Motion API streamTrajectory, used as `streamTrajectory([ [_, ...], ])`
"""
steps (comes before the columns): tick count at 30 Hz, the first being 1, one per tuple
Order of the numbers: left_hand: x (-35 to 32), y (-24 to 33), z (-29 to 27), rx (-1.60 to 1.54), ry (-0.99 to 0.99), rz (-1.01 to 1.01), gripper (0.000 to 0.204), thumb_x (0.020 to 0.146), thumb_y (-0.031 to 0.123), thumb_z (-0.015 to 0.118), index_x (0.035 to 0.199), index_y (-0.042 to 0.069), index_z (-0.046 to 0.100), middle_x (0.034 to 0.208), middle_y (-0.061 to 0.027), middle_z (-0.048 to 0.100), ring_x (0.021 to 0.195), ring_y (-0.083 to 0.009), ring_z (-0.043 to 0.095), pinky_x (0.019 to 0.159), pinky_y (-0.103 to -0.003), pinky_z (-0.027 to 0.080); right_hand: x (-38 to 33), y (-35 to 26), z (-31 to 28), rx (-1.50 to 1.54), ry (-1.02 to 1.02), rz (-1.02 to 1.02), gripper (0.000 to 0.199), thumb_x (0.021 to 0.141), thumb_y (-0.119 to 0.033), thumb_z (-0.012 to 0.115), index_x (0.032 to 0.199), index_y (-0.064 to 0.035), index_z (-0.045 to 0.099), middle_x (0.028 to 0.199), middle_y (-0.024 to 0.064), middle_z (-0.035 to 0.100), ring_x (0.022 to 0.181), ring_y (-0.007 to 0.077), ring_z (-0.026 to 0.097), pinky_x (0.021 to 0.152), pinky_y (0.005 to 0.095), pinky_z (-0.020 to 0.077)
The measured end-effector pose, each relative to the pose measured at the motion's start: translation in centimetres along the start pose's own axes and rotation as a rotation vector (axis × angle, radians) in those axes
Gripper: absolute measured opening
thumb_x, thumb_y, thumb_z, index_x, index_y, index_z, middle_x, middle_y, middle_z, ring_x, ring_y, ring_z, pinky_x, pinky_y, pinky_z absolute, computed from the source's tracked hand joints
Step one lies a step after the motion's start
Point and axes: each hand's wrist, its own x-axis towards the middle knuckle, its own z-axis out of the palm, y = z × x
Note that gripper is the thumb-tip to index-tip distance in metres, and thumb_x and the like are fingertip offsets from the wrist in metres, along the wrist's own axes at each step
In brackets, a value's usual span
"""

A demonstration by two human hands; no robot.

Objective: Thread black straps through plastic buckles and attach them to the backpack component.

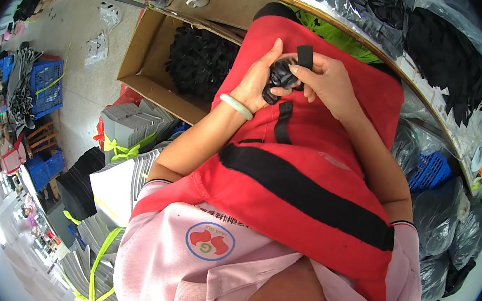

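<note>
The left hand (255,80) is closed around a black plastic buckle (279,79), and the right hand (326,82) pinches the black strap (305,56) that stands up from it, just above the person's lap. The buckle sits between both hands, over a red fabric piece (310,158) with black bands. The strap end looks short, so it may slip out of the fingers if the pull is uneven, and the buckle could then drop to the floor.

On the left lie blue crates (45,86) and bundled grey stacks tied with yellow-green tape (128,133) on a pale floor. Next comes an open cardboard box (144,64) filled with black parts. On the right, a curved table edge (432,120) carries clear bags of black pieces, with dark bags and a blue basket (430,170) below it.
</note>
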Motion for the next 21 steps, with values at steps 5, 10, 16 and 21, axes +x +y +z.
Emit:
streamTrajectory([
  [5, 0.6, -0.3, -1.4, -0.317, -0.226, -0.141, 0.041, 0.098, 0.042, 0.046, 0.102, 0.003, 0.060, 0.083, -0.0069, 0.061, 0.065, -0.0157, 0.057, 0.038, -0.019, 0.039, -0.3, -0.5, 0.2, 0.027, 0.041, -0.049, 0.022, 0.090, -0.019, 0.063, 0.102, -0.0014, 0.066, 0.071, 0.0023, 0.062, 0.051, 0.0042, 0.051, 0.044, 0.0181, 0.0394],
  [10, 0.5, 0.0, -1.5, -0.633, -0.016, -0.010, 0.034, 0.098, 0.035, 0.048, 0.100, 0.005, 0.064, 0.092, -0.0115, 0.064, 0.083, -0.0243, 0.062, 0.059, -0.033, 0.055, -0.8, -2.1, -0.9, 0.090, 0.021, -0.076, 0.021, 0.091, -0.021, 0.064, 0.098, -0.0014, 0.066, 0.069, -0.0002, 0.057, 0.049, 0.0025, 0.046, 0.043, 0.0177, 0.0346],
  [16, 0.9, 0.2, -1.3, -0.404, 0.212, 0.076, 0.023, 0.096, 0.025, 0.055, 0.098, 0.005, 0.064, 0.089, -0.0093, 0.064, 0.081, -0.0208, 0.063, 0.057, -0.030, 0.054, -0.8, -2.3, -1.6, -0.018, 0.011, -0.046, 0.020, 0.089, -0.023, 0.065, 0.090, -0.0030, 0.065, 0.066, -0.0005, 0.056, 0.048, 0.0034, 0.046, 0.043, 0.0184, 0.0353],
  [21, -1.2, 0.0, -0.8, 0.348, 0.015, 0.122, 0.019, 0.095, 0.019, 0.058, 0.100, 0.001, 0.064, 0.079, -0.0044, 0.059, 0.055, -0.0091, 0.049, 0.036, -0.018, 0.025, -0.7, -2.6, -3.8, -0.186, -0.021, -0.035, 0.020, 0.089, -0.024, 0.065, 0.087, -0.0032, 0.064, 0.064, -0.0014, 0.054, 0.048, 0.0036, 0.044, 0.043, 0.0193, 0.0341],
])
